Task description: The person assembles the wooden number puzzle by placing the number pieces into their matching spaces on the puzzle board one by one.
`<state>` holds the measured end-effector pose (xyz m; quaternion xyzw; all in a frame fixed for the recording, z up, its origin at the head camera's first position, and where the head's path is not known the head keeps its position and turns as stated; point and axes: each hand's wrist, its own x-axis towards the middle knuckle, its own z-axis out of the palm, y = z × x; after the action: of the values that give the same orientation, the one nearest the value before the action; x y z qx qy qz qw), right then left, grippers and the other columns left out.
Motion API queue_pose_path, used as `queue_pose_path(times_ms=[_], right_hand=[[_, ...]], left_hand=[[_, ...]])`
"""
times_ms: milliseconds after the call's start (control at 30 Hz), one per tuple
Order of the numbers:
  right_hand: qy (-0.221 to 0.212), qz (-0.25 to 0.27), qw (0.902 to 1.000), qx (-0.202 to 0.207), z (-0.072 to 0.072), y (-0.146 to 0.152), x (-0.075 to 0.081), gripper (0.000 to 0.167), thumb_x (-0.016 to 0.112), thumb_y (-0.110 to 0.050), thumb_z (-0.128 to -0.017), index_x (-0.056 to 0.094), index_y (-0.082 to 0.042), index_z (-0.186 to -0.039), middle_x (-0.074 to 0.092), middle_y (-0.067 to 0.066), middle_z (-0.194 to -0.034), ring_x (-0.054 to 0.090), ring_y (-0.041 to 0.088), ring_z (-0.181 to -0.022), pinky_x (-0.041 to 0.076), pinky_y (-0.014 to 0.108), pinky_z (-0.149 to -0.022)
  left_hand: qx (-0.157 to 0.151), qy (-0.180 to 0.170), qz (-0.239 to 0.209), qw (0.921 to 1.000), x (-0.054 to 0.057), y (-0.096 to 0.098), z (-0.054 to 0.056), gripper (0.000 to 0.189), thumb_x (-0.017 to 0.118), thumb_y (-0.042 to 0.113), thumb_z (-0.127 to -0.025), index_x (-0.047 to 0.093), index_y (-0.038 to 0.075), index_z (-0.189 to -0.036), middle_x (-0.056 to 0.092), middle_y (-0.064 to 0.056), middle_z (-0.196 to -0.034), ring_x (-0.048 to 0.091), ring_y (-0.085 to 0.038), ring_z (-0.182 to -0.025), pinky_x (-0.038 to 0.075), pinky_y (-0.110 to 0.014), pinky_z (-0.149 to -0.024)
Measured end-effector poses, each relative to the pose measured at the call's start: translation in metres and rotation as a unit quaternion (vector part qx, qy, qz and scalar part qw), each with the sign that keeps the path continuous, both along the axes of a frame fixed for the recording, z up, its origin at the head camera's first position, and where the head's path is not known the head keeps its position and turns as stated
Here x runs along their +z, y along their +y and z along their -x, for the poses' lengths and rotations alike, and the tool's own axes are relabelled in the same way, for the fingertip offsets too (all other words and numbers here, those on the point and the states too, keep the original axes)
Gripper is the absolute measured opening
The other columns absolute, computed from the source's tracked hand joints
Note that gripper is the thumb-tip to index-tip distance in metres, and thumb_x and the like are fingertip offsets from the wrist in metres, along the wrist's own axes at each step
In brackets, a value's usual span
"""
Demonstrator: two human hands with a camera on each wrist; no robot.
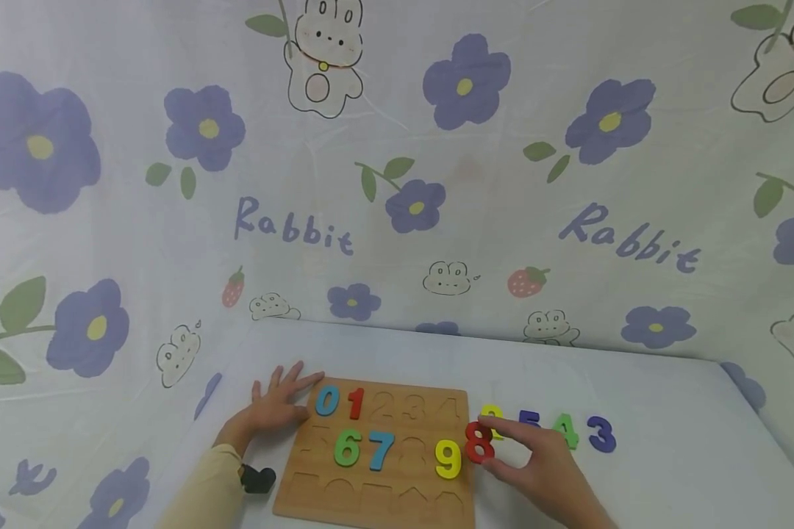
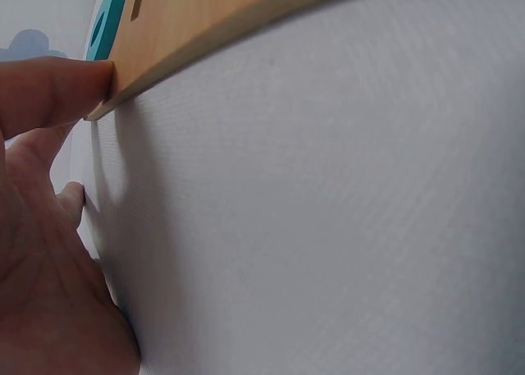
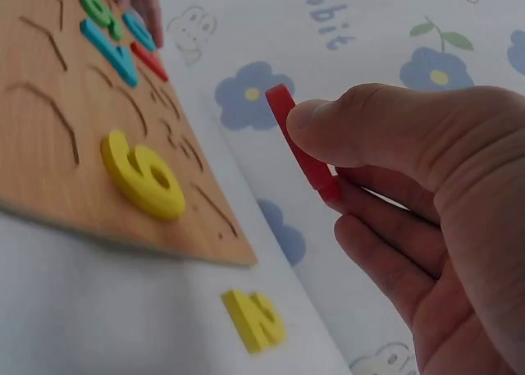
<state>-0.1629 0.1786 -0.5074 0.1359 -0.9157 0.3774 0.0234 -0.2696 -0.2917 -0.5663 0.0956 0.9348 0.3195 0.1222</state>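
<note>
- White cloth (image 1: 384,139) printed with purple flowers (image 1: 468,62), line-drawn rabbits (image 1: 337,55) and pink strawberries (image 1: 523,284) hangs behind a white-covered table (image 1: 675,463).
- Flat on it lies a light-brown wooden number board (image 1: 430,430) with three rows of cut recesses.
- Right hand (image 1: 542,459): thumb and fingertips pinch a thick, bright red figure 8 (image 1: 479,441) at the board's right edge, beside a yellow 9 (image 1: 457,457).
- Left hand (image 1: 271,408), below a pale yellow sleeve (image 1: 201,488): fingers spread wide at the board's upper left corner. Near that wrist is a small black object (image 1: 258,480).
- Only the left-wrist view shows the board's side edge up close, with a fingertip touching it.
- Only the right-wrist view shows the red 8 edge-on, held clear of the board.
- Only the head view shows the row to the right in full: a yellow 2 (image 3: 254,319), a dark-blue 5 (image 1: 528,416) partly hidden by the right hand, a light-green 4 (image 1: 572,433) and a dark-blue 3 (image 1: 606,433).
- Readable writing: "Rabbit", twice in purple on the cloth.
- Board's contents: light-blue 0 (image 1: 319,400), red 1 (image 1: 356,404), green 6 (image 1: 340,448), light-blue 7 (image 1: 381,452) and the 9; outlines of 2, 3, 4 and 8 show bare wood.
</note>
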Motion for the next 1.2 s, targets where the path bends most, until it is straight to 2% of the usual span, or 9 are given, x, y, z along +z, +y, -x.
queue_pose_path(times_ms=[100,233,300,400,633,800,900,1000,1200], right_hand=[[0.011,0.007,0.9996,0.027,0.002,-0.012,0.003,0.05,0.091,-0.02,-0.089,0.077,-0.026,-0.137,0.08,-0.01,-0.13,0.076,0.023,-0.125,0.063,0.05,-0.104],[0.022,0.017,0.9981,0.055,0.006,-0.029,0.001,0.049,0.091,-0.023,-0.09,0.077,-0.029,-0.136,0.079,-0.012,-0.133,0.076,0.02,-0.127,0.062,0.048,-0.106],[0.014,0.024,0.9976,0.064,0.009,-0.037,-0.002,0.046,0.091,-0.027,-0.091,0.078,-0.029,-0.135,0.078,-0.013,-0.135,0.075,0.019,-0.128,0.062,0.049,-0.107],[0.004,0.033,0.9967,0.074,0.013,-0.049,-0.01,0.046,0.091,-0.029,-0.091,0.078,-0.028,-0.135,0.078,-0.012,-0.135,0.074,0.019,-0.129,0.061,0.049,-0.109],[-0.026,0.043,0.9938,0.099,0.022,-0.067,-0.026,0.049,0.089,-0.025,-0.092,0.077,-0.02,-0.139,0.079,-0.007,-0.136,0.072,0.024,-0.132,0.058,0.054,-0.111],[-0.046,0.033,0.9916,0.116,0.025,-0.073,-0.037,0.049,0.087,-0.026,-0.094,0.075,-0.018,-0.141,0.076,-0.005,-0.14,0.07,0.027,-0.135,0.057,0.055,-0.113],[-0.047,0.018,0.9911,0.123,0.027,-0.076,-0.041,0.048,0.086,-0.026,-0.095,0.075,-0.02,-0.141,0.076,-0.006,-0.14,0.07,0.025,-0.133,0.058,0.055,-0.112],[-0.044,0.004,0.9905,0.13,0.029,-0.079,-0.044,0.045,0.085,-0.024,-0.095,0.076,-0.02,-0.139,0.077,-0.006,-0.138,0.071,0.023,-0.129,0.059,0.053,-0.111],[-0.059,-0.022,0.9892,0.132,0.029,-0.088,-0.045,0.043,0.086,-0.025,-0.095,0.077,-0.022,-0.137,0.077,-0.008,-0.137,0.07,0.02,-0.127,0.057,0.055,-0.113]], left_hand=[[-0.002,0.01,-0.016,0.9998,-0.005,-0.002,0.001,0.074,0.069,0.025,-0.091,0.053,0.033,-0.163,0.013,-0.025,-0.182,-0.01,-0.063,-0.164,-0.021,-0.087,-0.117],[0.002,0.005,-0.011,0.9999,-0.005,-0.003,0.002,0.075,0.069,0.024,-0.09,0.054,0.034,-0.163,0.013,-0.023,-0.183,-0.01,-0.061,-0.164,-0.021,-0.087,-0.118],[0.005,-0.001,-0.002,1.0,-0.004,-0.003,0.002,0.076,0.069,0.023,-0.091,0.053,0.032,-0.164,0.012,-0.022,-0.184,-0.011,-0.059,-0.165,-0.02,-0.086,-0.12],[0.007,-0.013,0.006,0.9999,0.003,0.0,0.0,0.077,0.068,0.02,-0.092,0.05,0.028,-0.166,0.01,-0.022,-0.184,-0.012,-0.059,-0.166,-0.02,-0.084,-0.121],[0.01,-0.016,0.009,0.9998,0.007,0.003,-0.003,0.076,0.067,0.021,-0.092,0.05,0.027,-0.166,0.011,-0.022,-0.184,-0.01,-0.059,-0.166,-0.019,-0.084,-0.122],[0.007,-0.003,-0.005,1.0,0.004,0.001,-0.003,0.075,0.068,0.023,-0.092,0.052,0.031,-0.165,0.013,-0.022,-0.183,-0.01,-0.061,-0.165,-0.021,-0.086,-0.12],[0.005,0.007,-0.011,0.9999,-0.001,-0.001,-0.001,0.074,0.068,0.025,-0.091,0.053,0.032,-0.164,0.014,-0.024,-0.182,-0.009,-0.063,-0.163,-0.021,-0.087,-0.118],[0.004,0.01,-0.005,0.9999,-0.006,-0.002,0.001,0.075,0.068,0.027,-0.092,0.052,0.035,-0.164,0.013,-0.021,-0.184,-0.01,-0.06,-0.165,-0.021,-0.086,-0.119],[0.007,0.005,-0.012,0.9999,-0.005,-0.003,0.001,0.076,0.069,0.024,-0.089,0.054,0.035,-0.163,0.013,-0.021,-0.184,-0.011,-0.06,-0.165,-0.022,-0.085,-0.119]])
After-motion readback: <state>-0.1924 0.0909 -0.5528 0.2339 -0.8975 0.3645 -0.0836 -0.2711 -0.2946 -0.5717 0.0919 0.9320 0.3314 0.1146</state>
